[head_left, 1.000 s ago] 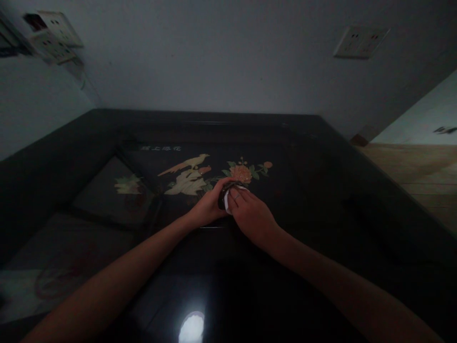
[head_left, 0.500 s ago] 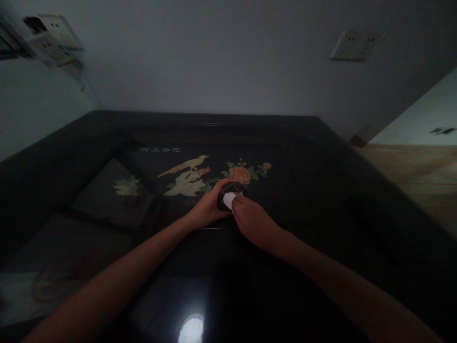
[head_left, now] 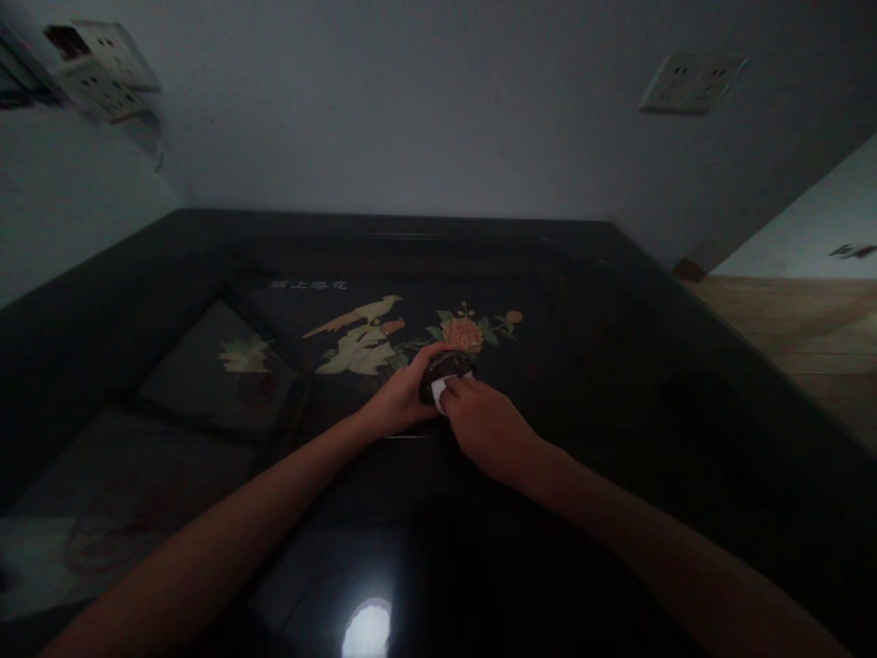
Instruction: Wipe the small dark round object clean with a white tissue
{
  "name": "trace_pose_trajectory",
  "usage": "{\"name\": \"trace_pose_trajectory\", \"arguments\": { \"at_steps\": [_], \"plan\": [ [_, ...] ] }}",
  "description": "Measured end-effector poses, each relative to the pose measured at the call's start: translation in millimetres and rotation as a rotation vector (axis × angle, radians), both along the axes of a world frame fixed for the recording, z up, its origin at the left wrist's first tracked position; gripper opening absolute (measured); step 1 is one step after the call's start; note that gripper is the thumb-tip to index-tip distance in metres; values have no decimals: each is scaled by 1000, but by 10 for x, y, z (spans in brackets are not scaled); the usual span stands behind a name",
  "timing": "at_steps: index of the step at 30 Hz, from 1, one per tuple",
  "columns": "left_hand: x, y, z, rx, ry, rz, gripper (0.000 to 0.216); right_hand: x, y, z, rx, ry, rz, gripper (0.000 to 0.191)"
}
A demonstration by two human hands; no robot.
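Note:
A small dark round object (head_left: 447,367) sits on a glossy black table (head_left: 617,384) painted with a bird and flowers. My left hand (head_left: 396,395) is wrapped round its left side, fingers closed on it. My right hand (head_left: 483,425) presses a small white cloth or tissue (head_left: 439,390) against the object's near side, fingers pinched on the white piece. Most of the white piece is hidden under my fingers. The room is dim.
The table has a raised dark rim (head_left: 411,224) along its far and left sides. Grey walls carry socket plates at the upper right (head_left: 691,82) and upper left (head_left: 102,68). Wooden floor (head_left: 808,338) shows to the right. A light reflection (head_left: 368,629) glares near the table's front.
My right hand has slid the white piece across the dark object, from over its top down to its near side. My left hand has kept its hold.

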State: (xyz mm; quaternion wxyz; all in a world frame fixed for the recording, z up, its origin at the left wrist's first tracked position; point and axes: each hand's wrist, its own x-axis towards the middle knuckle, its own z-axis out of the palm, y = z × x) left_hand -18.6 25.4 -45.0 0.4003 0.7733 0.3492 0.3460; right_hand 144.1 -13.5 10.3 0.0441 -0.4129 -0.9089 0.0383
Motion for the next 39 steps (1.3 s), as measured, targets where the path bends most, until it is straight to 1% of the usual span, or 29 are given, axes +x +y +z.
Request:
{"name": "trace_pose_trajectory", "arguments": {
  "at_steps": [2,3,4,8,10,12,14,17,20,22,24,28,30,35,39],
  "plan": [
    [-8,0,6,14,31,14,78,20,21,-3,-61,46,7,28],
    [-11,2,7,20,37,19,77,26,29,-20,-51,59,15,28],
    [-13,5,6,26,38,19,77,29,34,-45,-17,65,24,29],
    [-11,18,-16,46,9,13,78,12,22,-163,226,28,28,35],
    [-4,17,-23,44,-1,13,78,-4,1,-198,286,-23,4,37],
    [3,9,-17,28,10,10,77,-17,-23,-200,303,-74,-20,36],
    [9,-2,-2,9,29,7,77,-24,-47,-168,290,-113,-35,34],
    [9,-16,25,-2,39,4,78,-27,-71,-79,187,-121,-31,31],
    [6,-23,45,-6,42,-4,78,-25,-67,-6,59,-54,-38,30],
    [5,-25,52,-1,42,-6,76,-21,-50,11,10,-13,-61,28],
    [6,-24,52,17,33,-6,75,-15,-31,10,13,1,-80,27],
    [6,-17,34,45,33,0,75,-1,-14,13,124,3,-88,27],
    [4,-15,26,50,40,6,74,4,-18,30,147,-3,-83,24],
    [8,-17,27,30,41,7,76,10,-40,64,72,-44,-64,23],
    [11,-13,20,9,43,10,78,8,-47,48,-35,15,-85,27]
  ]
}}
